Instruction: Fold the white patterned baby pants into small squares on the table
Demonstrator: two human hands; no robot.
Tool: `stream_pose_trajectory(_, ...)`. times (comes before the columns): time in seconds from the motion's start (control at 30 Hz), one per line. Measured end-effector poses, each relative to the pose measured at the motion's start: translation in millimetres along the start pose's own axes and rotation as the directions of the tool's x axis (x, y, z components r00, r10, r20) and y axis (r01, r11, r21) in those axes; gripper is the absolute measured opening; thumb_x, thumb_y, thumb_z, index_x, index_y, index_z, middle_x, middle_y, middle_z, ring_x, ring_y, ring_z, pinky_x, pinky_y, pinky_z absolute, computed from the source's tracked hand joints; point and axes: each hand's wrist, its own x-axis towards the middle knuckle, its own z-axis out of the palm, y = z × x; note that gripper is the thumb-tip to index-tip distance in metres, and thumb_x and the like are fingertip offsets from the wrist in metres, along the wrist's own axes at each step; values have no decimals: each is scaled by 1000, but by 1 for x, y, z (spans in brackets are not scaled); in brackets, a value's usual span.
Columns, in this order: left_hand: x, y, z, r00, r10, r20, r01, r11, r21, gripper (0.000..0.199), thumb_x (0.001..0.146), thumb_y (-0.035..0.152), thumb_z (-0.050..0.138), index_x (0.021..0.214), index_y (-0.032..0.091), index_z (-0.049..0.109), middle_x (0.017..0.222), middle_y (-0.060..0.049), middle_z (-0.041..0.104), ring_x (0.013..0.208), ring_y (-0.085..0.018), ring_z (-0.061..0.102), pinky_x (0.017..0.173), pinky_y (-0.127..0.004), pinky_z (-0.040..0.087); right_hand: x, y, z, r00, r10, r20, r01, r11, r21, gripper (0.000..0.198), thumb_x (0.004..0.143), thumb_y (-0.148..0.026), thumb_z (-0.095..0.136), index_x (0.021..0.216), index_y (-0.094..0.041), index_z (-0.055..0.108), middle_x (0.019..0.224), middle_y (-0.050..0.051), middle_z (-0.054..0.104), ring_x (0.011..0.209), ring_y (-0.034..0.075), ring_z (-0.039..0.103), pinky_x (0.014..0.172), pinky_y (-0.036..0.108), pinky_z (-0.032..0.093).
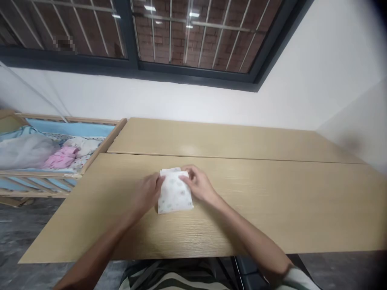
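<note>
A small folded white cloth (175, 195) with faint grey prints lies on the wooden table (256, 201), near its middle. It is roughly square, and a layered edge shows at its far side. My left hand (152, 186) grips the cloth's left edge, with the thumb on top. At the upper right corner, my right hand (198, 183) pinches it, thumb on top and the other fingers curled behind the far edge. Some fingertips of both hands are hidden by the cloth or by the hands themselves.
A wooden crib (104, 149) with blue lining stands left of the table, holding a pink cloth (62, 157) and white bedding (27, 151). A second board (211, 139) runs along the wall behind a seam. Above is a dark-framed barred window (196, 78).
</note>
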Motion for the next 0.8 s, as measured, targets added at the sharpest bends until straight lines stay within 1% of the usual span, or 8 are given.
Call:
stream_pose_trajectory(0.2,59,-8,22,994,-109,33,97,964,249,29,103,28,40,102,11,63,101,-17,69,97,-29,64,85,-38,45,69,62,45,985,166,37,-165,986,-26,21,87,-28,63,104,-17,60,88,3,64,77,18,60,75,32,52)
stream_pose_trajectory(0.37,-12,17,42,993,68,-94,-34,946,323,41,102,33,41,131,6,53,133,-22,59,118,-34,56,96,-45,44,45,40,44,993,-116,31,120,959,-257,33,98,-30,50,127,-15,58,130,17,59,122,27,56,105,45,44)
stream_pose_trajectory(0.43,-54,31,57,974,190,-120,-141,932,333,45,100,36,45,134,8,53,138,-20,56,124,-35,53,98,-46,46,27,19,41,935,-292,201,335,915,-227,40,102,-33,46,139,-19,53,147,15,51,136,28,47,113,47,38)
stream_pose_trajectory(0.5,-88,41,73,969,228,-97,-183,923,338,45,96,39,50,127,8,59,132,-20,61,123,-36,55,98,-48,47,11,3,42,802,-425,419,508,855,-105,45,104,-36,44,147,-23,47,158,10,42,145,25,38,119,45,33)
stream_pose_trajectory(0.57,-108,46,85,975,216,-54,-183,916,356,38,94,39,53,109,8,69,110,-19,70,108,-36,62,94,-51,50,-3,-4,49,655,-491,575,587,809,23,49,105,-37,42,152,-23,43,161,8,37,150,21,31,122,40,29)
stream_pose_trajectory(0.63,-113,44,94,979,203,-22,-181,914,363,33,93,36,54,92,9,72,92,-18,71,93,-34,66,89,-52,52,-12,0,58,571,-497,653,593,800,90,51,106,-37,40,154,-19,41,160,8,39,152,18,27,124,37,25)
stream_pose_trajectory(0.73,-109,36,98,974,225,-36,-200,920,336,30,94,32,53,93,9,72,93,-18,71,92,-33,66,88,-51,52,-10,21,69,554,-462,693,571,816,87,50,107,-39,37,154,-21,41,159,6,39,152,17,26,126,38,21)
stream_pose_trajectory(0.8,-107,31,98,967,246,-62,-211,917,338,34,95,32,52,110,7,70,109,-20,70,105,-35,64,93,-50,51,4,38,71,594,-419,686,562,827,18,52,106,-44,39,155,-26,40,161,4,35,152,18,25,127,41,18)
